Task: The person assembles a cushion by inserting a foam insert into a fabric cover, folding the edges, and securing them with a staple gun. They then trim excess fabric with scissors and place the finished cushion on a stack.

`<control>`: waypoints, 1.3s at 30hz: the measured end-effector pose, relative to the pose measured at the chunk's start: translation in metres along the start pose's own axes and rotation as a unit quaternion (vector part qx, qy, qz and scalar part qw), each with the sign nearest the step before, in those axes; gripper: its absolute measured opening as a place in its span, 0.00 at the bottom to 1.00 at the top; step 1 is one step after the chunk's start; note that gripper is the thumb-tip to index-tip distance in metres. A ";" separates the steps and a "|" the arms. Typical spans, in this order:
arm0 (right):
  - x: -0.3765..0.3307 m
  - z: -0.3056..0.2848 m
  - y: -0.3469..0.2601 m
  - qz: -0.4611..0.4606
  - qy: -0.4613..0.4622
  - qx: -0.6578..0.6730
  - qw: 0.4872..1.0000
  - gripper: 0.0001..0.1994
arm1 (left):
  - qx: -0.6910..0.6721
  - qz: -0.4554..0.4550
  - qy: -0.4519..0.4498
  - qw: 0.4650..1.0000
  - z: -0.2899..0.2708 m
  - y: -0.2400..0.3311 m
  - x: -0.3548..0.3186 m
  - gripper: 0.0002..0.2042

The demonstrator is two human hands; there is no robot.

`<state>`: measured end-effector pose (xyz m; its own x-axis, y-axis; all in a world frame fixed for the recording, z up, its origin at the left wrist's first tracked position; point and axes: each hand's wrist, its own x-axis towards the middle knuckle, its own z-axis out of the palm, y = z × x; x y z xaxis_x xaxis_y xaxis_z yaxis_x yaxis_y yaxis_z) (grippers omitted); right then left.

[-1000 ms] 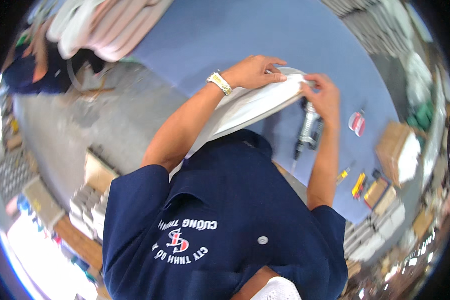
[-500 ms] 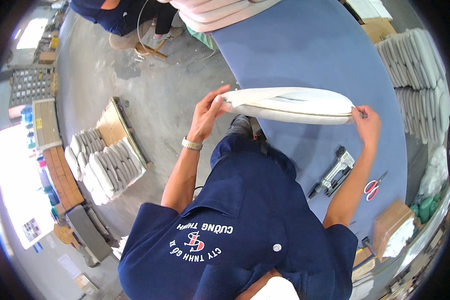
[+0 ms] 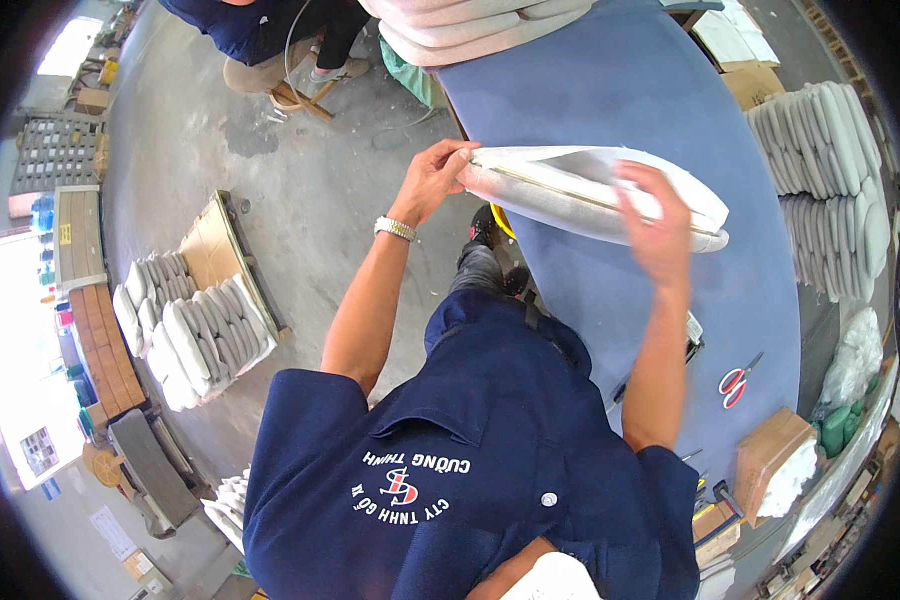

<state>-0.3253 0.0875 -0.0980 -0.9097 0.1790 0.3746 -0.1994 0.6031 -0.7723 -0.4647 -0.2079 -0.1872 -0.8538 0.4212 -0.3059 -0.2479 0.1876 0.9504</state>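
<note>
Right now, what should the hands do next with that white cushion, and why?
Probably slide the right hand along the cushion to smooth it. The left hand pinches one end, the cushion lies on the blue table, and the right hand rests flat on it.

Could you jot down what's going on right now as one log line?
left hand: grips end of white cushion | right hand: flat on cushion top | cushion: lying on blue table | red scissors: on table, untouched

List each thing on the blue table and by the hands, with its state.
white cushion cover: lying flat on the table, top edge open
left hand: gripping the cover's left end
right hand: resting on the cover, blurred
red scissors: lying on the table, apart from both hands
blue table: bearing all these
</note>
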 end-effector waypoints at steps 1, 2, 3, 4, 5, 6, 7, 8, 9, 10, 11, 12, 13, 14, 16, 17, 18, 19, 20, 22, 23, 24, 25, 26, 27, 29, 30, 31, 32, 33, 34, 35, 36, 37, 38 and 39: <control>0.006 0.021 -0.003 -0.034 -0.031 0.002 0.999 0.10 | 0.000 0.007 0.003 1.000 0.003 0.000 0.003 0.17; 0.012 0.043 -0.005 -0.076 -0.068 0.005 0.995 0.10 | -0.004 0.017 0.013 1.000 0.004 0.000 0.002 0.17; 0.020 0.064 -0.003 -0.101 -0.104 -0.004 0.989 0.10 | -0.012 0.021 0.015 1.000 0.005 0.000 0.000 0.16; 0.028 0.082 0.001 -0.127 -0.141 -0.011 0.982 0.11 | -0.020 0.025 0.019 0.999 0.005 0.000 -0.002 0.16; 0.031 0.096 0.006 -0.142 -0.134 -0.035 0.980 0.11 | -0.028 0.029 0.023 0.999 0.006 -0.001 -0.004 0.16; 0.035 0.108 0.010 -0.159 -0.127 -0.058 0.977 0.11 | -0.021 0.027 0.021 0.999 0.006 -0.003 -0.003 0.16; 0.040 0.115 0.014 -0.175 -0.119 -0.080 0.974 0.11 | -0.014 0.025 0.020 0.999 0.006 -0.005 -0.003 0.16; 0.044 0.118 0.014 -0.151 -0.152 -0.082 0.973 0.11 | -0.006 0.019 0.018 1.000 0.006 -0.009 -0.006 0.16; 0.048 0.120 0.015 -0.127 -0.185 -0.084 0.971 0.11 | -0.029 0.024 0.017 0.999 0.006 -0.011 -0.006 0.16; 0.052 0.122 0.015 -0.102 -0.217 -0.086 0.967 0.10 | -0.032 0.024 0.019 0.999 0.005 -0.013 -0.008 0.16; 0.054 0.125 0.016 -0.092 -0.228 -0.083 0.966 0.10 | -0.036 0.024 0.018 0.999 0.006 -0.014 -0.009 0.16; 0.055 0.127 0.017 -0.082 -0.239 -0.080 0.964 0.10 | -0.039 0.025 0.017 0.999 0.006 -0.015 -0.010 0.16; 0.055 0.128 0.018 -0.072 -0.250 -0.077 0.962 0.10 | -0.042 0.028 0.016 0.999 0.005 -0.017 -0.011 0.15; 0.056 0.128 0.015 -0.073 -0.253 -0.084 0.961 0.10 | -0.045 0.030 0.015 0.998 0.005 -0.019 -0.011 0.15; 0.058 0.130 0.008 -0.075 -0.258 -0.098 0.958 0.10 | -0.035 0.038 0.011 0.999 0.003 -0.023 -0.014 0.15; 0.057 0.132 0.008 -0.075 -0.252 -0.109 0.959 0.09 | -0.022 0.045 0.009 0.999 0.001 -0.022 -0.014 0.15; 0.055 0.135 0.009 -0.075 -0.246 -0.120 0.959 0.09 | -0.009 0.052 0.007 0.999 0.001 -0.021 -0.014 0.15; 0.053 0.136 0.010 -0.075 -0.240 -0.132 0.959 0.08 | -0.025 0.053 0.015 0.998 0.002 -0.020 -0.015 0.15; 0.053 0.138 0.010 -0.071 -0.239 -0.129 0.960 0.08 | -0.039 0.055 0.023 0.997 0.004 -0.019 -0.017 0.14; 0.052 0.139 0.011 -0.062 -0.234 -0.124 0.962 0.08 | -0.063 0.055 0.027 0.996 0.007 -0.017 -0.020 0.14; 0.054 0.136 0.011 -0.046 -0.240 -0.108 0.964 0.08 | -0.073 0.056 0.022 0.996 0.005 -0.016 -0.017 0.14; 0.055 0.132 0.011 -0.030 -0.245 -0.092 0.965 0.07 | -0.082 0.058 0.015 0.995 0.005 -0.015 -0.016 0.15; 0.054 0.126 0.011 -0.014 -0.249 -0.077 0.965 0.07 | -0.060 0.047 0.019 0.997 0.005 -0.015 -0.019 0.15; 0.055 0.119 0.006 0.002 -0.255 -0.048 0.966 0.07 | -0.038 0.042 0.024 0.998 0.005 -0.014 -0.022 0.15; 0.054 0.110 -0.003 0.015 -0.261 -0.020 0.965 0.08 | -0.039 0.064 0.029 0.997 0.005 -0.020 -0.024 0.16; 0.049 0.084 -0.017 0.043 -0.252 0.054 0.965 0.08 | -0.002 0.079 0.075 0.994 0.012 -0.029 -0.030 0.17; 0.042 0.066 -0.023 0.058 -0.237 0.102 0.964 0.08 | -0.004 0.088 0.081 0.993 0.018 -0.035 -0.035 0.16; 0.036 0.043 -0.028 0.127 -0.215 0.140 0.958 0.08 | 0.033 0.096 0.109 0.989 0.021 -0.043 -0.043 0.16; 0.027 0.015 -0.027 0.199 -0.192 0.177 0.945 0.09 | -0.041 0.017 0.137 0.990 0.034 -0.032 -0.055 0.16; 0.016 -0.009 -0.019 0.224 -0.118 0.187 0.949 0.09 | 0.051 0.100 0.135 0.984 0.027 -0.057 -0.058 0.15; 0.005 -0.034 -0.005 0.248 -0.038 0.197 0.948 0.10 | 0.040 0.108 0.156 0.981 0.032 -0.067 -0.064 0.16; -0.006 -0.056 0.010 0.272 0.034 0.146 0.950 0.12 | 0.021 0.100 0.174 0.979 0.035 -0.074 -0.069 0.16; -0.022 -0.073 0.032 0.293 0.104 0.100 0.945 0.13 | -0.001 0.103 0.188 0.977 0.035 -0.087 -0.073 0.15; -0.052 -0.093 0.080 0.288 0.115 0.018 0.951 0.13 | -0.021 0.089 0.190 0.978 0.038 -0.090 -0.075 0.14; -0.086 -0.102 0.127 0.281 0.124 -0.063 0.950 0.14 | -0.041 0.075 0.193 0.977 0.038 -0.094 -0.077 0.14; -0.114 -0.106 0.145 0.302 0.101 -0.101 0.943 0.14 | -0.029 0.044 0.196 0.979 0.035 -0.098 -0.080 0.14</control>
<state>-0.2120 0.2368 -0.1988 -0.7429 0.6693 0.0041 0.4245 0.4760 -0.7702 -0.3563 -0.2290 -0.2582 -0.9802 0.0589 -0.1890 -0.1819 0.1098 0.9772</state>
